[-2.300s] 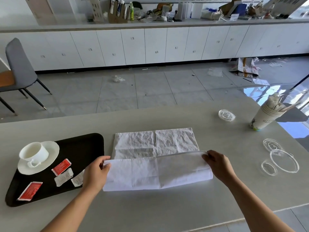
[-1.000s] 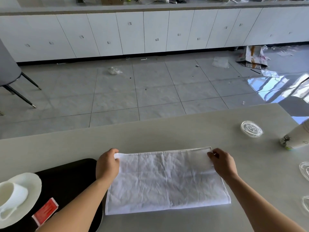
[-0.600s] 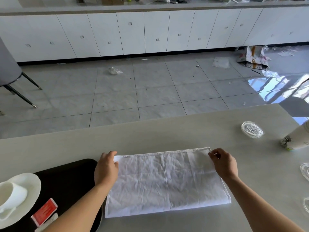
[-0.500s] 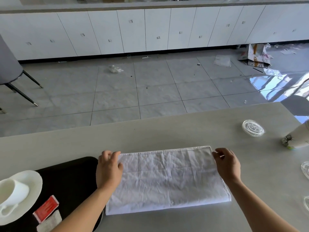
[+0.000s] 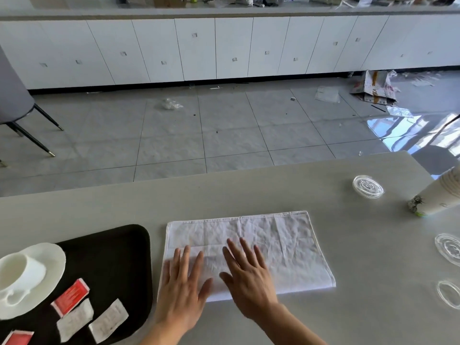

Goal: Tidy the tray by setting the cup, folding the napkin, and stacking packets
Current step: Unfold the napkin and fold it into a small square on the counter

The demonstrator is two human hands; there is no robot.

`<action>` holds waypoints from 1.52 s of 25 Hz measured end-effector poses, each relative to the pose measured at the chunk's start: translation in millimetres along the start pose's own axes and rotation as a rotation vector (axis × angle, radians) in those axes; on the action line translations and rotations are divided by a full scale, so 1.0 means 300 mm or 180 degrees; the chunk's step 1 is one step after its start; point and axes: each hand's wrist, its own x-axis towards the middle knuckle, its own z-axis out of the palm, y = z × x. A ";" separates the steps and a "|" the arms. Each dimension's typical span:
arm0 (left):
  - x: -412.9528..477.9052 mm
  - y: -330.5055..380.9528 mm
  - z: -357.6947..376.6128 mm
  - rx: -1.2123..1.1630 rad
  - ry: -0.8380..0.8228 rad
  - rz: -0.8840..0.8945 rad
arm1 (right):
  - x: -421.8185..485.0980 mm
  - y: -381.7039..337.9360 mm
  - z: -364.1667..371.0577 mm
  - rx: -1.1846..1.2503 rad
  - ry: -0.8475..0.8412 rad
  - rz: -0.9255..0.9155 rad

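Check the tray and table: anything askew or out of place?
Yes. The packets lie scattered on the black tray, red and white at different angles, unstacked. Clear lids sit loose on the table at right. The napkin looks fine, flat under the left hand and right hand.

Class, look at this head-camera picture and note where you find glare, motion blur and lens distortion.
Head view: sunlight glares off the floor at the right; the left hand is smeared by motion on the napkin, the right hand a little sharper; the wide lens bows the cabinets and leans the paper cup at the right edge.
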 end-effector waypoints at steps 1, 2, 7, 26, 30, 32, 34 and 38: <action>-0.009 0.007 0.005 0.0037 -0.0064 -0.0015 | -0.001 -0.022 0.019 -0.0120 -0.0108 -0.0053; -0.013 0.012 0.009 0.0062 -0.0110 -0.0029 | -0.003 -0.033 0.031 -0.0203 -0.0189 -0.0074; -0.014 0.025 0.012 -0.0015 -0.0166 -0.0210 | -0.059 0.066 0.046 -0.0285 -0.0397 0.0067; -0.105 0.016 0.047 -0.0092 -0.0286 -0.0301 | -0.315 0.498 -0.099 -0.0675 -0.0745 0.1155; -0.139 0.038 0.002 -0.0061 -0.0242 -0.0373 | -0.345 0.488 -0.107 -0.0790 -0.0773 0.1137; -0.162 0.050 -0.019 -0.0161 -0.0158 -0.0468 | -0.339 0.470 -0.119 -0.0819 -0.0752 0.1115; -0.205 0.051 -0.036 -0.0278 0.0010 -0.0434 | -0.324 0.435 -0.126 -0.0759 -0.0547 0.0970; -0.315 0.029 -0.065 -0.0386 0.0454 -0.0638 | -0.271 0.321 -0.085 -0.0519 -0.0556 0.0438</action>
